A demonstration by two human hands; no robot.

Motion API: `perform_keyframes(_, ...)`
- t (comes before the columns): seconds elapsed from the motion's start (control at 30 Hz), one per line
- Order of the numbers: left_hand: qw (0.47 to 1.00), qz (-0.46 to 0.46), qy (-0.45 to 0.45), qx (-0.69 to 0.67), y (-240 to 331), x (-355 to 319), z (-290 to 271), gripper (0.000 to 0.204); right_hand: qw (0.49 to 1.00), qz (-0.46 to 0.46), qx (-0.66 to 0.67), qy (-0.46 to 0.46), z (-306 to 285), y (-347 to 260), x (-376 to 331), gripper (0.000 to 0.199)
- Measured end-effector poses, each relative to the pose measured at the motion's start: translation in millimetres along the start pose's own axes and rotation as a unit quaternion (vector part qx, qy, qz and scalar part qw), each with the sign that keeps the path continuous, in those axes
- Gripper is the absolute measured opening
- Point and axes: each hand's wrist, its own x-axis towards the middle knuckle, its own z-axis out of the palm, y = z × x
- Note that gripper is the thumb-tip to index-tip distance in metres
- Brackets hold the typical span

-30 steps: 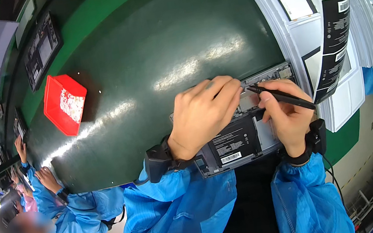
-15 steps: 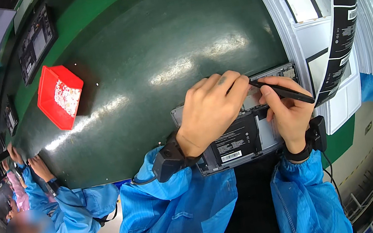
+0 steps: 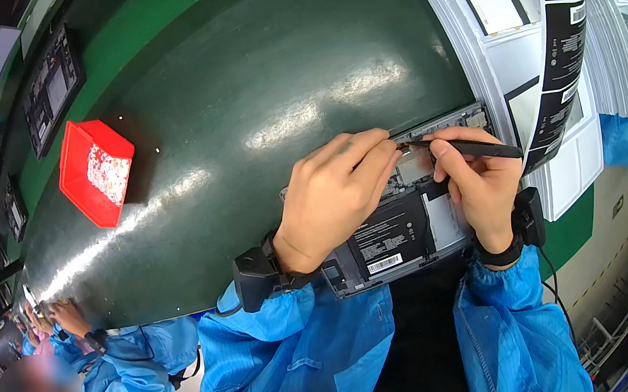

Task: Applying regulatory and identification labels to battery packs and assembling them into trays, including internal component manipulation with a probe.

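An opened laptop base (image 3: 443, 222) lies in front of me, its board along the far side and a black battery (image 3: 391, 239) along the near side. My right hand (image 3: 488, 190) is closed around black tweezers (image 3: 484, 148), whose tip points left over the board. Over the laptop's left part rests my left hand (image 3: 338, 198), its fingers bent and pressed together, fingertips at the tweezer tip. Whatever those fingertips pinch, if anything, is too small to make out.
A red bin (image 3: 80, 187) with tiny white pieces (image 3: 107, 175) stands at left. White foam trays (image 3: 513, 60) are stacked at right, a strip of black labels (image 3: 558, 44) curling over them. Another opened laptop base (image 3: 54, 92) lies far left. A co-worker's hand (image 3: 69, 317) is at the lower left.
My left hand has slid slightly left across the laptop, showing more of the board. The tweezers lie flatter, their tip shifted left with it. The whole view has shifted a little.
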Motion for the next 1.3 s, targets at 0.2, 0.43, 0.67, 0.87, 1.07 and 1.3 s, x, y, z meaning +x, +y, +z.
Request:
perform_keyframes(0.2,1.000,0.005,-0.002,0.019,2.6,-1.6,1.3,0.017,0.999,-0.046,-0.022,-0.014,5.5,4.3,2.4,0.019)
perform_keyframes(0.43,0.975,-0.193,-0.048,-0.103,3.6,6.1,-2.5,0.018,0.997,-0.063,-0.046,-0.018,4.8,2.7,2.9,0.018)
perform_keyframes(0.67,0.930,-0.315,-0.109,-0.152,1.9,18.6,-6.3,0.019,0.998,-0.055,-0.036,-0.020,6.0,1.2,2.7,0.019)
perform_keyframes(0.87,0.984,-0.158,-0.058,-0.057,5.1,7.9,-1.1,0.019,0.997,-0.057,-0.052,-0.014,6.2,3.3,3.8,0.018)
perform_keyframes(1.07,0.988,0.053,-0.053,0.139,7.0,-14.3,3.3,0.038,0.995,-0.085,-0.060,-0.006,7.5,5.4,7.3,0.017)
perform_keyframes(1.3,0.983,0.041,-0.088,0.154,12.2,-17.1,-1.0,0.045,1.000,-0.020,0.016,0.018,2.8,-0.5,4.0,0.018)
